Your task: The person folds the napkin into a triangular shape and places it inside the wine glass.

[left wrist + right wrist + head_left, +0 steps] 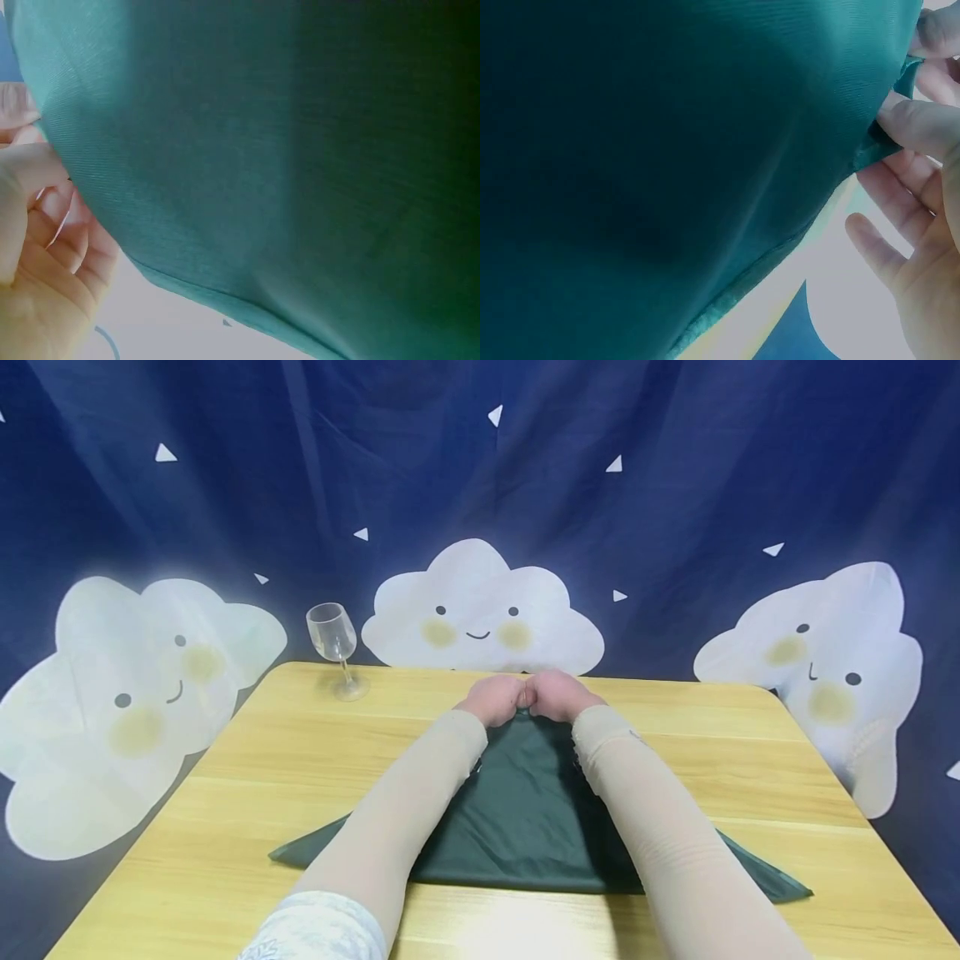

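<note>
A dark green cloth (525,818), folded into a triangle, has its long edge toward me and its side corners spread on the table. At the far corner my left hand (495,700) and right hand (558,695) meet, knuckles close together, pinching the fabric. In the left wrist view the left hand (52,255) holds the raised cloth (217,165) at its edge between thumb and fingers. The right wrist view has the right hand (922,247) gripping a small fold of the cloth (705,135), its lower fingers loosely spread. Fingertips of the other hand show just above each.
A clear wine glass (333,639) stands at the table's back left corner. Behind the light wooden table (225,827) hangs a dark blue curtain (420,460) printed with smiling clouds and small white triangles.
</note>
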A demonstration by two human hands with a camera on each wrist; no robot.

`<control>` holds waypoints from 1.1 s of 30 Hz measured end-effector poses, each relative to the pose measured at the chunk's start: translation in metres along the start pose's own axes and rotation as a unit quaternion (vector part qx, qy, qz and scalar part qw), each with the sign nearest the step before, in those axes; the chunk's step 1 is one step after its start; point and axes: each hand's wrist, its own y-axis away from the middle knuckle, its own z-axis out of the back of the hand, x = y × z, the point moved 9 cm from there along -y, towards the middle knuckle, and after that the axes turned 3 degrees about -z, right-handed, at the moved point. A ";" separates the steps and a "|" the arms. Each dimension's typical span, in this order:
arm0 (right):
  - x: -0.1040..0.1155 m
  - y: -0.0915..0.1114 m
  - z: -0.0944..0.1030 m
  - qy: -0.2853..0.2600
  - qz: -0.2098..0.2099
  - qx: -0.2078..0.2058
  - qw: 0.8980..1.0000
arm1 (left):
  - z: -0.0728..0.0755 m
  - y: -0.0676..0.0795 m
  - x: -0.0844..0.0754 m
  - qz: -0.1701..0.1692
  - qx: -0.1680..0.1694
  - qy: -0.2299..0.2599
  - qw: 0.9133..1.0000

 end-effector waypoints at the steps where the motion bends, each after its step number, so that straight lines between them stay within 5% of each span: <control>1: 0.000 0.000 0.000 0.000 0.001 -0.001 1.000 | 0.000 0.001 0.000 -0.003 0.002 0.001 1.000; 9: 0.002 0.003 0.002 -0.008 0.007 -0.023 1.000 | 0.001 0.003 0.000 0.008 0.000 0.056 0.998; 16: 0.000 0.002 0.006 -0.010 0.004 -0.036 0.999 | 0.008 0.001 -0.005 -0.030 -0.040 -0.026 0.998; 24: 0.012 0.002 0.004 0.015 0.070 -0.022 0.997 | 0.005 0.006 -0.020 -0.126 -0.016 -0.058 0.990; 33: 0.006 0.010 -0.006 -0.003 0.020 0.055 0.998 | 0.004 0.015 -0.012 -0.113 0.036 0.019 0.993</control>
